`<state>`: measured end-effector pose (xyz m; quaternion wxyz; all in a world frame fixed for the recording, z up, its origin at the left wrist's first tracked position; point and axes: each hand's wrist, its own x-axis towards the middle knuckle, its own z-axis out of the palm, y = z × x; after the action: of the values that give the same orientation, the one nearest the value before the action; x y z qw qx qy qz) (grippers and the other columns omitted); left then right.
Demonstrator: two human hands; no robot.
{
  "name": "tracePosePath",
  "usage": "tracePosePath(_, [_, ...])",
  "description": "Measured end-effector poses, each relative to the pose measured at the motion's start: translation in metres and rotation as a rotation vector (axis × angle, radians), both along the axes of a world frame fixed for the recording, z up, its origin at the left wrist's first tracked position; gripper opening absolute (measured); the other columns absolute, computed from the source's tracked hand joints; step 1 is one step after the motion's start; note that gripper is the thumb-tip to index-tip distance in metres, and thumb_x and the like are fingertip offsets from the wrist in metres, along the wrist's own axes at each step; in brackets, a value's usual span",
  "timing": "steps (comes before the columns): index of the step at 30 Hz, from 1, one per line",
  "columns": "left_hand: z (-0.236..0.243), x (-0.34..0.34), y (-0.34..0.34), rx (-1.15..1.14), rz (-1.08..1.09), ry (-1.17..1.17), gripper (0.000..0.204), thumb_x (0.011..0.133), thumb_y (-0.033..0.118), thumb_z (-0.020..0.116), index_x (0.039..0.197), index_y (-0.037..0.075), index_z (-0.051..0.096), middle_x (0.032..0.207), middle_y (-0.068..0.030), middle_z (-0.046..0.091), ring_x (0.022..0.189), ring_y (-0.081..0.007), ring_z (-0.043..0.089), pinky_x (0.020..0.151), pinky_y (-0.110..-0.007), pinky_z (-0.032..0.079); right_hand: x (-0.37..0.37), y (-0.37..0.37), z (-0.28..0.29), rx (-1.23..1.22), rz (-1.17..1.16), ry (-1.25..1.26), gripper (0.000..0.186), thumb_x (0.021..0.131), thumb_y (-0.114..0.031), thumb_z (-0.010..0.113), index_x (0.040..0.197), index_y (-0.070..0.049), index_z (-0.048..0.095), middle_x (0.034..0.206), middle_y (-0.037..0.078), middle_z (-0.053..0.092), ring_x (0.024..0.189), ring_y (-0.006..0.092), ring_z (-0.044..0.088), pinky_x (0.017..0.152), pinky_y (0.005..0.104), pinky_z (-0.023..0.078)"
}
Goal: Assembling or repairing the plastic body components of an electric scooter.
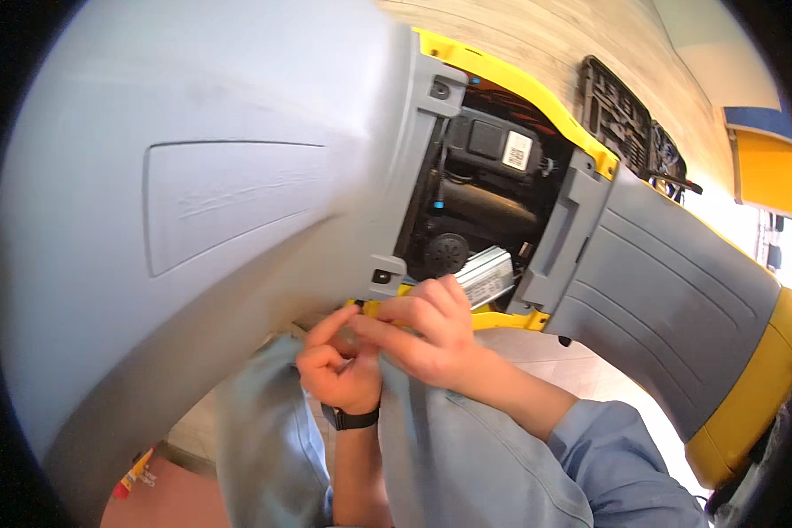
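Note:
My left hand (341, 380), with a dark band on its wrist, is curled with its index finger and thumb drawn in. My right hand (433, 333) comes in from the right, its fingers bent and meeting the left fingertips. Whatever lies between the fingers is too small and blurred to name. Both hands are just below the yellow edge strip (504, 320) of an opened compartment in a grey scooter-like body (264, 79). Inside sit a black box (488, 145) with a white label, a dark tube (488, 204), a round black part (446, 253) and a silver ribbed metal box (487, 276).
A black tool case (620, 114) lies open on the pale wood floor (493, 22) beyond the body. A grey ridged panel (669, 290) extends to the right. My knees in light blue trousers (458, 458) are close under my hands. A yellow cabinet (770, 167) stands far right.

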<state>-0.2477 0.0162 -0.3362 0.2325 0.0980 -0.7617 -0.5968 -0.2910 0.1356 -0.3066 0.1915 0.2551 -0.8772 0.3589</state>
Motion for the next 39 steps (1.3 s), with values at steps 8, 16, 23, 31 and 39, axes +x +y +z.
tracePosePath(8, [0.001, -0.001, 0.001, -0.077, 0.014, -0.034, 0.039, 0.079, -0.003, 0.070, 0.074, 0.007, 0.032, 0.090, -0.0186, 0.070, 0.055, -0.0076, 0.051, 0.052, -0.019, 0.044, 0.001, -0.002, -0.007, 0.024, -0.036, 0.034, 0.025, 0.057, -0.020, 0.065, 0.080, -0.011, 0.065, 0.082, -0.003, 0.057, 0.069, 0.0134, 0.051, 0.059, 0.0298, 0.033])
tracePosePath(16, [0.000, -0.004, -0.003, -0.050, -0.094, -0.018, 0.036, 0.084, -0.003, 0.064, 0.075, 0.006, 0.031, 0.091, -0.0222, 0.069, 0.065, -0.0167, 0.063, 0.060, -0.023, 0.051, 0.000, -0.001, -0.001, -0.110, -0.031, -0.084, 0.033, 0.055, -0.022, 0.075, 0.087, -0.015, 0.068, 0.086, -0.005, 0.060, 0.065, 0.0150, 0.045, 0.057, 0.0298, 0.030])
tracePosePath(23, [0.005, -0.002, 0.001, -0.032, 0.007, -0.005, 0.039, 0.080, -0.002, 0.069, 0.077, 0.008, 0.032, 0.088, -0.0173, 0.067, 0.061, -0.0111, 0.053, 0.056, -0.022, 0.045, 0.000, 0.000, -0.005, -0.017, 0.011, 0.011, 0.037, 0.055, -0.022, 0.071, 0.092, -0.015, 0.072, 0.086, -0.006, 0.060, 0.065, 0.0135, 0.045, 0.057, 0.0294, 0.031])
tracePosePath(31, [0.000, -0.002, -0.007, -0.115, 0.054, -0.024, 0.044, 0.075, -0.001, 0.076, 0.074, 0.009, 0.033, 0.081, -0.0116, 0.067, 0.051, -0.0053, 0.043, 0.050, -0.019, 0.040, -0.004, -0.003, 0.003, -0.044, -0.029, -0.030, 0.039, 0.053, -0.021, 0.070, 0.091, -0.015, 0.072, 0.085, -0.006, 0.059, 0.065, 0.0133, 0.044, 0.057, 0.0289, 0.030])
tracePosePath(39, [0.004, -0.007, -0.009, -0.138, -0.063, -0.011, 0.040, 0.082, 0.004, 0.071, 0.075, 0.008, 0.032, 0.087, -0.0157, 0.069, 0.057, -0.0081, 0.053, 0.050, -0.020, 0.043, -0.003, -0.002, -0.004, -0.087, 0.023, -0.001, 0.031, 0.058, -0.019, 0.066, 0.088, -0.012, 0.068, 0.090, -0.002, 0.060, 0.071, 0.0137, 0.051, 0.060, 0.0300, 0.034])
